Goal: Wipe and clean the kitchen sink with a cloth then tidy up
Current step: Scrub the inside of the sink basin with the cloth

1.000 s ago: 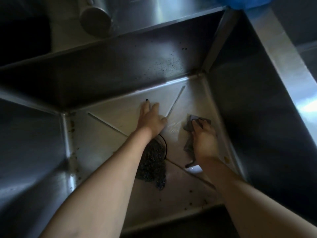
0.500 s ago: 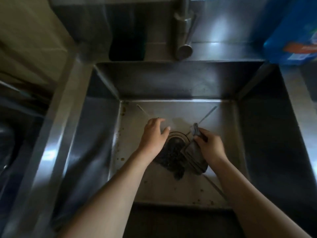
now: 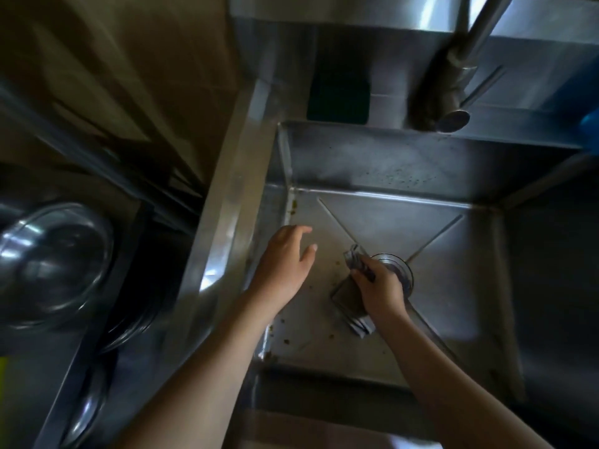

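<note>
Right hand (image 3: 377, 291) gripping grey cloth (image 3: 351, 307), fingers curled round it, pressing it on sink (image 3: 389, 170) floor just beside drain (image 3: 400, 270). Left hand (image 3: 285, 264) hovering over floor near left wall, fingers spread, holding nothing. Food specks (image 3: 330, 337) lying along floor.

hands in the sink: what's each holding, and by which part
Right hand grips the grey cloth near its upper end; left hand is open, holding nothing.

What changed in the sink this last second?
The right hand, which pressed the grey cloth flat right of the round steel drain, now grips it bunched left of the drain. The left hand moved from beyond the drain toward the left wall of the steel sink. The dark debris over the drain no longer shows. Left hand stays empty.
</note>
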Available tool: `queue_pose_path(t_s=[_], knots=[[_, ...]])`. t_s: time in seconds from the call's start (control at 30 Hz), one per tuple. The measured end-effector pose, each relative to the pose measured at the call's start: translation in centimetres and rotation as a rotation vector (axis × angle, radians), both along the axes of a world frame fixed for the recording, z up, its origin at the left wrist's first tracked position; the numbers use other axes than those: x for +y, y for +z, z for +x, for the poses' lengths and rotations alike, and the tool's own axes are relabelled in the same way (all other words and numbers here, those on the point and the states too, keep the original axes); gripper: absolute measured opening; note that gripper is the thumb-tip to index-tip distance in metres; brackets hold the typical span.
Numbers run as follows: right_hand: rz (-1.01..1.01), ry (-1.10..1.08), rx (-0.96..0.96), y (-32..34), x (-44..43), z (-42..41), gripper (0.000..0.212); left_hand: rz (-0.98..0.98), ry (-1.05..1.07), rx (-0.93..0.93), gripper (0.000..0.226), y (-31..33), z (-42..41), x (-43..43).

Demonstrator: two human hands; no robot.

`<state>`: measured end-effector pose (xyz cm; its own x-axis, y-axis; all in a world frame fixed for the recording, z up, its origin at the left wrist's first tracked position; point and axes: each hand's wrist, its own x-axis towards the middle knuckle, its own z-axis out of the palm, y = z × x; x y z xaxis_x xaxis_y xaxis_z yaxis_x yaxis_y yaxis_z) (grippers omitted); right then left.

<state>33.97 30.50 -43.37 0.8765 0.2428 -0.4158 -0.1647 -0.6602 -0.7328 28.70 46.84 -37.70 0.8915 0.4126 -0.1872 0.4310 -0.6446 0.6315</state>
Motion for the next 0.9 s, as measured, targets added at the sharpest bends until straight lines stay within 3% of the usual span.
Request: queue_pose_path(t_s=[0.13, 0.2, 0.3, 0.57, 0.9], knots=[[-0.019, -0.01, -0.027, 0.8, 2.5, -1.2, 0.032, 0.04, -0.147, -0.092, 0.033, 2.8, -1.2, 2.0], [-0.039, 0.002, -0.032, 1.1, 3.6, -1.6, 0.032, 0.154, -0.286, -0.209, 0.028, 4.5, -1.3, 2.8], [-0.071, 0.015, -0.037, 1.1, 5.1, -2.0, 0.032, 0.234, -0.318, -0.322, 0.027, 6.2, -0.8, 4.6], [-0.069, 0.012, -0.068, -0.2, 8.6, -1.9, 0.032, 0.398, -0.314, -0.207, 0.033, 5.3, 1.4, 10.3], [-0.002, -0.04, -0.034, -3.2, 13.0, 1.1, 0.032, 0.587, -0.306, -0.03, 0.056, 2.1, 3.3, 12.1]])
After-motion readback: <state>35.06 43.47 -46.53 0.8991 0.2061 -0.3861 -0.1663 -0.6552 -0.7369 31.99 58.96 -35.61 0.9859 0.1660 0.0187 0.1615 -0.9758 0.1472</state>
